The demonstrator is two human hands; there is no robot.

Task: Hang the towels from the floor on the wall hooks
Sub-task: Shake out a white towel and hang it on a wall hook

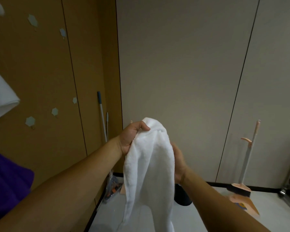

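A white towel (149, 164) hangs in front of me, held up in both hands in the room's corner. My left hand (131, 139) grips its top edge, thumb over the cloth. My right hand (178, 163) holds the towel's right side; its fingers are mostly hidden behind the cloth. Several pale hexagonal wall hooks (30, 121) are stuck on the brown wall to the left, some higher up (33, 20). Another white towel (0, 96) hangs at the far left edge.
Two mop handles (102, 114) lean in the corner above a bag of items (112, 188) on the floor. A pink broom and dustpan (241, 190) stand at the right wall. A dark cylinder (182, 196) sits behind the towel. A purple cloth (8, 180) is at left.
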